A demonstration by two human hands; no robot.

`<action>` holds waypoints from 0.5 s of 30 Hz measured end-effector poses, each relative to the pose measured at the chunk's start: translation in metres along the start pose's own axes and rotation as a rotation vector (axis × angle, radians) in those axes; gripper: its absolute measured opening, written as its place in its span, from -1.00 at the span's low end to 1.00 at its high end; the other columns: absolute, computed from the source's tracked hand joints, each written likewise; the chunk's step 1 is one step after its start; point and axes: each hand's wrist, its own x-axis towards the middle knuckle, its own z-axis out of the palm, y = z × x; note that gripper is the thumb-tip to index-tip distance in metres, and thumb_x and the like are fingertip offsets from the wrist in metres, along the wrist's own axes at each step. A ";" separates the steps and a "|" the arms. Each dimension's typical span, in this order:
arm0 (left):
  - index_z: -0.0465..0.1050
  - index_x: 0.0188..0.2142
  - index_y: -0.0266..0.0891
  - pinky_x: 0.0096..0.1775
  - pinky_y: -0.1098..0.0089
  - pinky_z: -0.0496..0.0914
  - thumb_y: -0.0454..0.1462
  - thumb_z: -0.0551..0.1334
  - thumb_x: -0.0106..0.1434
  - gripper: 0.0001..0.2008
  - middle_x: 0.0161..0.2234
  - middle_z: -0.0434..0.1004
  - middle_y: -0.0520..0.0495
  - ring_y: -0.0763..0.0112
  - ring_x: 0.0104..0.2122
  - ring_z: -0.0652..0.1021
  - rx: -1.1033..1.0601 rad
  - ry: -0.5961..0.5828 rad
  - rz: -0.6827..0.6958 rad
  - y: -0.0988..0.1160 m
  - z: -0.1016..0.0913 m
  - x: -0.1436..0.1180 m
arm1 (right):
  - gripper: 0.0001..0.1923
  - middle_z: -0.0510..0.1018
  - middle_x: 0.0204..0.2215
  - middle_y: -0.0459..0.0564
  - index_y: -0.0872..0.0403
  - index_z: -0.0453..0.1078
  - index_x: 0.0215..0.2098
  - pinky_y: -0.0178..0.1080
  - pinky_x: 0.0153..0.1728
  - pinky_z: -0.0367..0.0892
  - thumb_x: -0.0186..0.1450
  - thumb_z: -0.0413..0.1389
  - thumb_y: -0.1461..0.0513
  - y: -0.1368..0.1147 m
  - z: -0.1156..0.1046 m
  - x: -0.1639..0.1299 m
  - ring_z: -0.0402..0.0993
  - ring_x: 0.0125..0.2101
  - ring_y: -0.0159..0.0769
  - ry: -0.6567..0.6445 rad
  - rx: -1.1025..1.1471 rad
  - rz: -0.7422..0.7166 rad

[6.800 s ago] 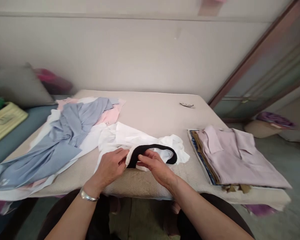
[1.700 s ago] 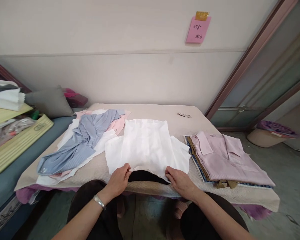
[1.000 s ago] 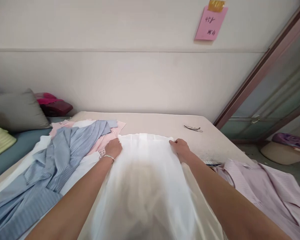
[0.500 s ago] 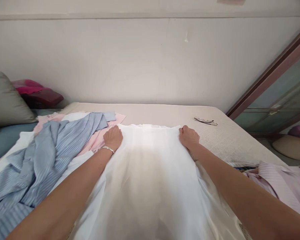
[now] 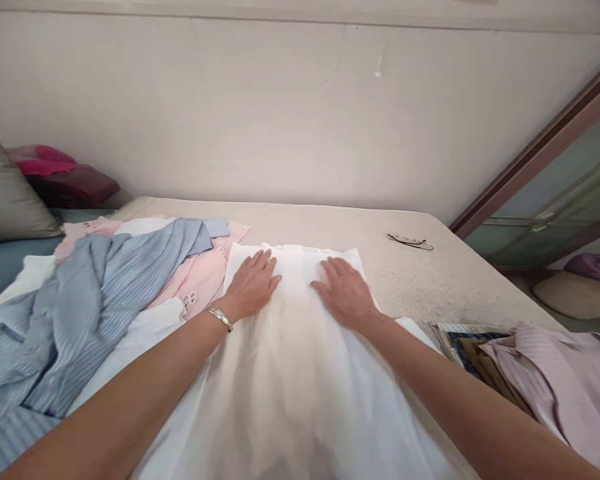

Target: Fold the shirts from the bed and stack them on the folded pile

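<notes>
A thin white garment (image 5: 295,347) lies spread before me, its straight gathered far edge on the beige bed cover. My left hand (image 5: 253,283) rests flat on its upper left part, fingers outstretched, a metal bracelet (image 5: 220,317) at the wrist. On the upper right part lies my right hand (image 5: 344,290), its fingers spread and pressed to the cloth, slightly blurred. Between the two hands a strip of the white fabric shows. The garment's near end runs out of view at the bottom.
At left lie a rumpled blue striped shirt (image 5: 105,287) and pink clothing (image 5: 200,273). Folded clothes with a pale pink striped shirt (image 5: 555,373) are at right. Eyeglasses (image 5: 410,241) lie on the bed (image 5: 405,280). A grey pillow (image 5: 10,193) stands at far left, against the wall side.
Both hands have let go of the garment's far corners, opened flat and moved inward onto the cloth. The view has shifted slightly.
</notes>
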 end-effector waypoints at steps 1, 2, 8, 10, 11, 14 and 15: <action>0.13 0.37 -0.27 0.31 -0.03 0.07 -0.04 -0.14 0.50 -0.42 0.44 0.03 -0.27 -0.01 0.40 0.10 -0.020 -0.055 -0.001 0.000 0.005 0.000 | -0.30 0.13 0.41 0.15 0.03 0.12 0.40 0.05 0.32 -0.02 0.48 -0.25 -0.16 -0.006 0.006 -0.003 -0.05 0.40 0.02 -0.062 0.029 -0.054; 0.06 0.41 -0.26 0.32 -0.09 0.03 0.00 -0.15 0.49 -0.37 0.46 -0.04 -0.27 -0.05 0.41 0.05 -0.031 -0.101 -0.047 -0.003 0.010 0.001 | -0.26 -0.01 0.47 0.07 -0.03 0.03 0.45 0.07 0.35 -0.11 0.46 -0.28 -0.20 -0.010 0.011 -0.003 -0.17 0.43 0.00 -0.123 0.053 -0.058; -0.04 0.45 -0.24 0.31 -0.29 -0.11 0.10 -0.24 0.46 -0.27 0.48 -0.13 -0.28 -0.18 0.43 -0.04 -0.020 -0.189 -0.301 -0.031 0.019 0.015 | -0.16 -0.28 0.51 -0.03 -0.09 -0.19 0.51 0.11 0.40 -0.31 0.42 -0.39 -0.28 0.005 0.023 0.017 -0.40 0.46 -0.07 -0.237 0.075 0.116; 0.02 0.43 -0.24 0.29 -0.32 -0.11 0.09 -0.24 0.46 -0.28 0.46 -0.08 -0.31 -0.21 0.42 -0.01 -0.006 -0.173 -0.324 -0.026 0.018 0.018 | -0.15 -0.29 0.51 -0.03 -0.09 -0.20 0.52 0.12 0.40 -0.32 0.42 -0.41 -0.29 0.008 0.024 0.019 -0.41 0.46 -0.08 -0.223 0.073 0.111; 0.06 0.42 -0.25 0.29 -0.32 -0.12 0.07 -0.25 0.47 -0.30 0.45 -0.04 -0.33 -0.22 0.41 0.01 0.001 -0.148 -0.327 -0.022 0.017 0.020 | -0.15 -0.29 0.51 -0.03 -0.10 -0.20 0.52 0.12 0.40 -0.32 0.41 -0.41 -0.29 0.008 0.025 0.019 -0.41 0.46 -0.08 -0.216 0.071 0.109; 0.08 0.41 -0.19 0.32 -0.23 -0.13 0.05 -0.26 0.47 -0.33 0.46 -0.05 -0.26 -0.12 0.42 0.01 -0.030 -0.093 -0.224 -0.010 0.017 0.024 | -0.15 -0.27 0.51 -0.03 -0.10 -0.19 0.51 0.11 0.40 -0.30 0.41 -0.42 -0.29 0.007 0.026 0.017 -0.40 0.46 -0.08 -0.202 0.062 0.103; 0.06 0.42 -0.17 0.33 -0.20 -0.12 0.05 -0.25 0.48 -0.34 0.47 -0.08 -0.21 -0.08 0.43 -0.01 -0.052 -0.101 -0.193 -0.010 0.018 0.026 | -0.15 -0.26 0.51 -0.03 -0.10 -0.19 0.51 0.11 0.40 -0.30 0.41 -0.42 -0.29 0.006 0.026 0.017 -0.39 0.46 -0.08 -0.204 0.060 0.102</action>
